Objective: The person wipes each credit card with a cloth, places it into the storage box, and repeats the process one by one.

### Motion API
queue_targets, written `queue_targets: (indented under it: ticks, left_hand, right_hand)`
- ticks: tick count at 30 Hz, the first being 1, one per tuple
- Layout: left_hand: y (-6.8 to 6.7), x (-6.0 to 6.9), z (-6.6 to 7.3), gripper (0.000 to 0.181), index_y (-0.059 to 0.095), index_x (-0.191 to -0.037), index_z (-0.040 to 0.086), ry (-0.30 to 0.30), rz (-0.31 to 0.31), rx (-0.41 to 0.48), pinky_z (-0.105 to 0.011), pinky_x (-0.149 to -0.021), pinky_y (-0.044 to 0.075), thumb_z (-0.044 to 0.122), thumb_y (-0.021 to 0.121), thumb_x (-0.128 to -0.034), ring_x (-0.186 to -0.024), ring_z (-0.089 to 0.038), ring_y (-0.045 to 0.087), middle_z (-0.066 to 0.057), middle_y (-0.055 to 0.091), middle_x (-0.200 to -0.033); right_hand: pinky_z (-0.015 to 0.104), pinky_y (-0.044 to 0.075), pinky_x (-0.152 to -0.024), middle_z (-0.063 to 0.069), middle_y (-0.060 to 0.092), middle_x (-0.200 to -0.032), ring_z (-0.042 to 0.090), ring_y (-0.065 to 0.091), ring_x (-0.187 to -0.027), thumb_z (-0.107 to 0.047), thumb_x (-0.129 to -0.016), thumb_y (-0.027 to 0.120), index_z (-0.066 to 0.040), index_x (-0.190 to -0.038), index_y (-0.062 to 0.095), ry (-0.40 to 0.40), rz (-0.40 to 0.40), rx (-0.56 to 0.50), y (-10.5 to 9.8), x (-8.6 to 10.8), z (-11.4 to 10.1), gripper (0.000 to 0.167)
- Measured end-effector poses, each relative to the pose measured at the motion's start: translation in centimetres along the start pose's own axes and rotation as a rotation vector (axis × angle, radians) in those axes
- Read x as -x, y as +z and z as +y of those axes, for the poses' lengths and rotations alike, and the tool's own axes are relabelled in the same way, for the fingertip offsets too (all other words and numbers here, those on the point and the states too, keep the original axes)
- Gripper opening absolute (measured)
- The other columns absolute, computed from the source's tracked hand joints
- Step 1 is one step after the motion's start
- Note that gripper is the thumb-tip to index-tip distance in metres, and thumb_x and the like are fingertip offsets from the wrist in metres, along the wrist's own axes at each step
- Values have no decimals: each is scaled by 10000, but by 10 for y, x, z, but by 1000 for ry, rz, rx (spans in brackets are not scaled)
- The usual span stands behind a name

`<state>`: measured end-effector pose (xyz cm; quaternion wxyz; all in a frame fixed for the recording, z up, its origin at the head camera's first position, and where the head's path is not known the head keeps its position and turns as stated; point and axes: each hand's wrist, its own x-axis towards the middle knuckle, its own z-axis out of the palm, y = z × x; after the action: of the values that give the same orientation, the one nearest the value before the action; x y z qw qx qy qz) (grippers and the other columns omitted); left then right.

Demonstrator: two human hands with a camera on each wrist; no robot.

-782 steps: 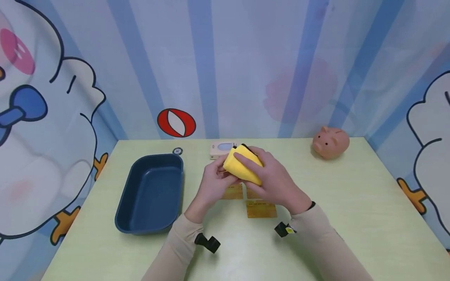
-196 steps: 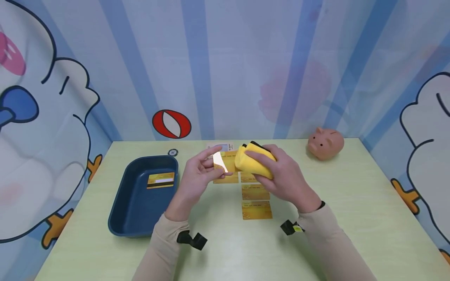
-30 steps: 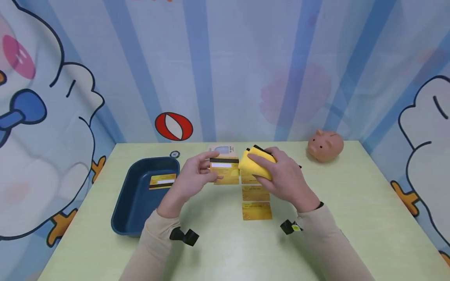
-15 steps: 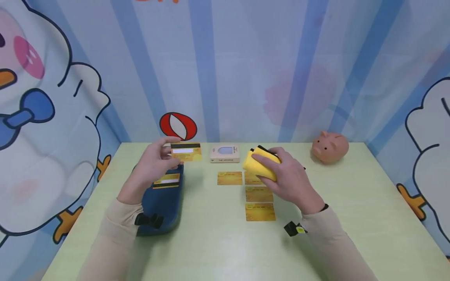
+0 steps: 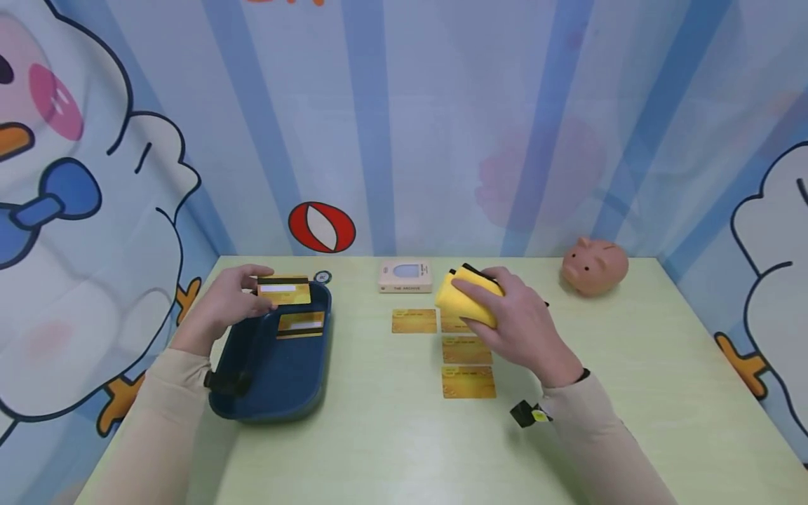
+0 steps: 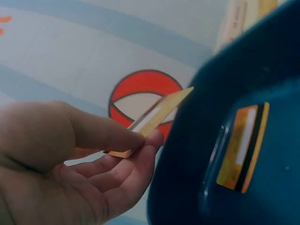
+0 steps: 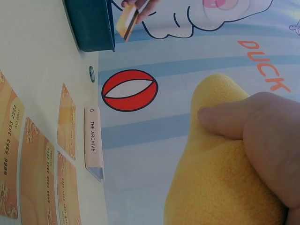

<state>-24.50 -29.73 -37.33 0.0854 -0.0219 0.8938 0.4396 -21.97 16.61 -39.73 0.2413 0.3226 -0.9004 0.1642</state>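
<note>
Between thumb and fingers my left hand (image 5: 229, 300) pinches a gold bank card (image 5: 287, 290) by its left end, stripe side showing. The card hangs over the back of a dark blue tray (image 5: 271, 393). Inside that tray lies another gold card (image 5: 300, 325), also stripe side up; the left wrist view shows both cards. My right hand (image 5: 520, 319) grips a folded yellow cloth (image 5: 466, 300) with a black edge, above the table's middle. Under and beside it, several gold cards lie face up, among them one at the left (image 5: 413, 321) and one in front (image 5: 468, 382). The cloth partly covers one card.
A pale box (image 5: 405, 276) marked "THE ARCHIVE" stands at the back of the table. A small round chip (image 5: 322, 276) lies by the tray's back right corner. The pink piggy bank (image 5: 595, 266) sits at the back right. A printed curtain rises behind the table.
My left hand has carried the card left, away from the cloth, to over the tray. The right hand keeps the cloth at nearly the same spot. The head view has shifted slightly.
</note>
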Motion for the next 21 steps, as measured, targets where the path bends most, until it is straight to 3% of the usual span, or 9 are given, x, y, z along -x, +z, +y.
queue_targets:
  ticks: [8,12,15,21]
  left_hand:
    - [15,-16,-21,662,396,-1521,-130,-43,-92,-74,-329,-743,640,-88,678,-924,-960,-300,699,-319,609,-1196]
    - [21,-19,-23,665,400,-1508,-140,-75,-125,-71,-363,-746,651,-122,676,-903,-936,-298,707,-315,598,-1173]
    - [24,-20,-23,686,390,-1503,-148,-90,-142,-67,-417,-774,658,-136,687,-885,-996,-364,700,-355,569,-1225]
    - [31,-24,-25,685,411,-1477,-156,-103,-132,-116,-433,-764,659,-165,678,-847,-1084,-453,668,-392,539,-1278]
  right_hand:
    - [487,570,-658,214,590,-1323,346,639,-948,-280,-910,811,-276,-1443,649,-1,-4,2,2,0,-2,557]
    - [489,575,-663,222,595,-1320,349,640,-947,-267,-906,818,-272,-1437,657,-1,-5,-1,1,0,-4,555]
    - [489,577,-666,222,596,-1321,346,637,-944,-263,-900,828,-269,-1435,660,3,-8,-1,0,-1,-6,560]
    - [487,579,-681,213,599,-1312,338,631,-961,-270,-900,832,-267,-1434,660,4,-4,2,-1,0,-5,561]
